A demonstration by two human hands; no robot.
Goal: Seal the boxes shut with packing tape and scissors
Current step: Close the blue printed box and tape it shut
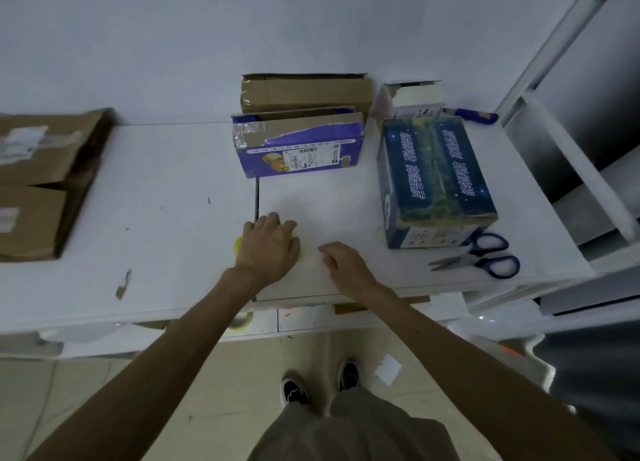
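My left hand (pixel 268 245) lies on top of a yellow packing tape roll (pixel 239 245), fingers curled round it, on a flat white box (pixel 311 200) at the table's front. My right hand (pixel 343 263) is just right of the roll, thumb and forefinger bent together at what looks like the tape's pale loose end. Blue-handled scissors (pixel 485 256) lie to the right near the table edge. Beside them stands a dark blue printed box (pixel 433 176), closed. A purple box (pixel 298 148) with a torn top flap stands behind my hands, and a brown carton (pixel 304 91) behind that.
Stacked brown cartons (pixel 38 180) fill the table's left end. At the back right are a small open white box (pixel 412 96) and a blue utility knife (pixel 474 114). White shelving (pixel 554 131) rises on the right. Another tape roll (pixel 239 323) sits under the table edge.
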